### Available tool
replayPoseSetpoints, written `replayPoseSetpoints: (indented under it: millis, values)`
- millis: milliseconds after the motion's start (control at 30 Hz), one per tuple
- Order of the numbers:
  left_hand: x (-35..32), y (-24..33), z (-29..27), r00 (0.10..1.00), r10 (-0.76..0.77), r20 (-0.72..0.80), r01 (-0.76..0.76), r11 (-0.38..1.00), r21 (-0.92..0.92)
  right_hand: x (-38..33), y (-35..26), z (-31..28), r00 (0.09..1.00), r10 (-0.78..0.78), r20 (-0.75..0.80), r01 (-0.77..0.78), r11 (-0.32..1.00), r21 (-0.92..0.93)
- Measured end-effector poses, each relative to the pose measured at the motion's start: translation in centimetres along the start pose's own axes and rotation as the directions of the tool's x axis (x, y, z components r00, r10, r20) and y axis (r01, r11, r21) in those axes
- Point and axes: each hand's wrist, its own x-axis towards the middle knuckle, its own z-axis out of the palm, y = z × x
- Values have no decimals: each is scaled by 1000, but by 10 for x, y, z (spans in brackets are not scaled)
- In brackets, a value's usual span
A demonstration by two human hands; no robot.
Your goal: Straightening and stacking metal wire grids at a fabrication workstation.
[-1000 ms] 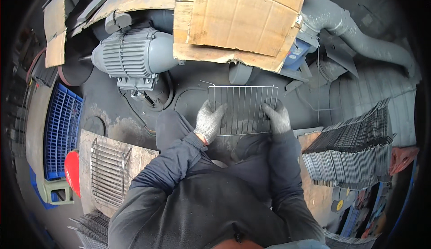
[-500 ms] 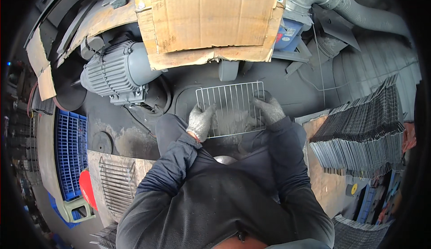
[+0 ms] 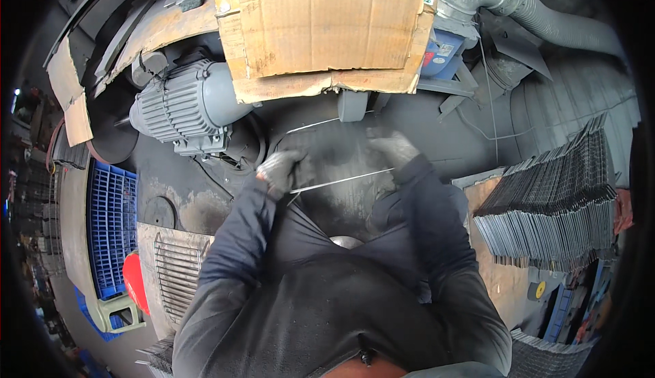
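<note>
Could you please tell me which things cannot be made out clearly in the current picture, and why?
All in the head view:
- Held wire rack: inner bars lost in motion blur.
- Left hand and right hand: exact grip blurred.
- Cardboard: cut off by the top edge.
- Lower-left wire stack: partly behind the left sleeve.

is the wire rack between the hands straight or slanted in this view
Slanted: both visible long edges of the wire rack rise toward the right hand. Blur hides the rest.
</note>
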Motion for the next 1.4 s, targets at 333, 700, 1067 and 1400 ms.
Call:
replayPoseSetpoints:
  millis: [333,700,1067,1400]
  values:
    - [-20,-38,197,772,215,598,-350,929,117,-194,-51,-125,893,70,-445,110,924,366]
    - [99,-159,68,950,77,304,-222,851,476,-416,-243,-176,-373,-775,-509,93,515,-852]
    - [158,-215,5,965,215,150,-245,534,809,-436,-152,-325,299,-904,-304,-751,-26,-660]
    - [172,-225,-11,984,152,94,-143,355,924,-418,-138,-325,343,-829,-441,-766,24,-642]
